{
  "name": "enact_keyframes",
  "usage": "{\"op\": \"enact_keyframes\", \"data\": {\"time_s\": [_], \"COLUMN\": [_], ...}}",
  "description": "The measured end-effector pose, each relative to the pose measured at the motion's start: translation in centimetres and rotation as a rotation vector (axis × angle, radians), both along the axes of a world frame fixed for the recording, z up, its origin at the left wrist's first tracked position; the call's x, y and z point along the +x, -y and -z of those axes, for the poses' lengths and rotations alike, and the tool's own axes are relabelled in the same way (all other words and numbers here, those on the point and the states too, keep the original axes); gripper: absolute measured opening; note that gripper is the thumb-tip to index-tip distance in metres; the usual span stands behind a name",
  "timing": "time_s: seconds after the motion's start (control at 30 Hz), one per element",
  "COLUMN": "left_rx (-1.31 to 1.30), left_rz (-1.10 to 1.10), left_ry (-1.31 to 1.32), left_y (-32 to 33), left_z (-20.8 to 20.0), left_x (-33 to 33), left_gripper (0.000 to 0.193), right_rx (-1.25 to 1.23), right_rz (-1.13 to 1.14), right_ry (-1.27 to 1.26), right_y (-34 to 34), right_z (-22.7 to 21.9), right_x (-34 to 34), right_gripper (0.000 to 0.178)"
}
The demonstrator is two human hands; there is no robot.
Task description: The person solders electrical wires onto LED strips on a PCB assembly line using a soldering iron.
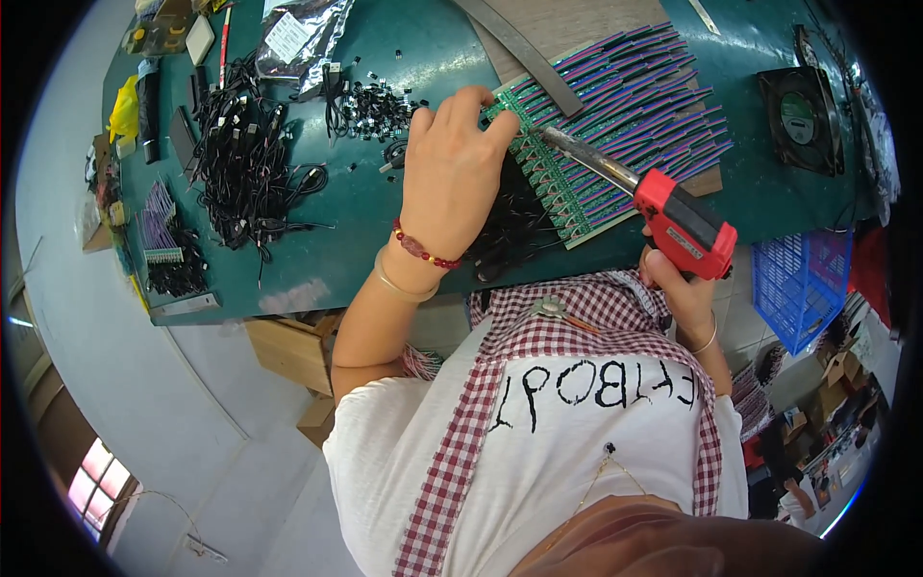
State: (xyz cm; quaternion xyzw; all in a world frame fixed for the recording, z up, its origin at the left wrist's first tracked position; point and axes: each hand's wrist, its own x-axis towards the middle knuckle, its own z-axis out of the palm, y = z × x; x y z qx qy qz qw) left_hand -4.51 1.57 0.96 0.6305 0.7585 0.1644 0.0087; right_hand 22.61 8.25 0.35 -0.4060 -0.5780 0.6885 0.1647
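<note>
My right hand (678, 288) grips the handle of a red and black soldering gun (687, 226). Its metal barrel slants up and left, the tip at a green circuit board panel (556, 197); whether it touches is unclear. Rows of multicoloured ribbon wires (639, 96) run rightward from the panel. My left hand (454, 159) is closed, its fingertips pinched at the panel's upper left edge on something too small to make out. A flat metal bar (524, 53) lies across the panel's top end. Black cables (510, 236) lie beside the panel, below my left hand.
Left on the green table (385, 260) are a heap of black cables (245, 163), small black connectors (375, 108) and a silver bag (303, 43). A wooden board (567, 24) lies under the panel. A black fan (798, 120) sits right; a blue crate (793, 288) stands below the edge.
</note>
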Motion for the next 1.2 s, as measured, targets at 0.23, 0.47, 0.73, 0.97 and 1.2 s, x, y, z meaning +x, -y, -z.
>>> {"op": "enact_keyframes", "data": {"time_s": [0.23, 0.47, 0.73, 0.97, 1.2], "left_rx": [0.0, -0.079, -0.079, -0.062, -0.049], "left_rz": [0.049, 0.073, 0.059, 0.059, 0.054], "left_ry": [-0.057, -0.094, -0.081, -0.067, -0.063], "left_y": [-0.3, -0.6, -0.5, -0.5, -0.5], "left_z": [-0.5, -1.3, -1.1, -0.8, -0.6], "left_x": [0.0, 0.1, 0.1, 0.1, 0.1], "left_gripper": [0.01, 0.01, 0.01, 0.009, 0.008], "right_rx": [-0.008, 0.035, 0.019, 0.063, 0.068], "right_rz": [-0.001, 0.023, -0.005, -0.012, -0.026], "right_ry": [0.028, 0.031, 0.037, 0.053, 0.018], "right_y": [0.2, 0.3, 0.2, 0.4, 0.4], "right_z": [0.1, 0.3, 0.1, 0.6, 0.2], "right_x": [-0.1, 0.4, 0.4, 0.5, 0.4], "right_gripper": [0.024, 0.029, 0.033, 0.028, 0.031]}}
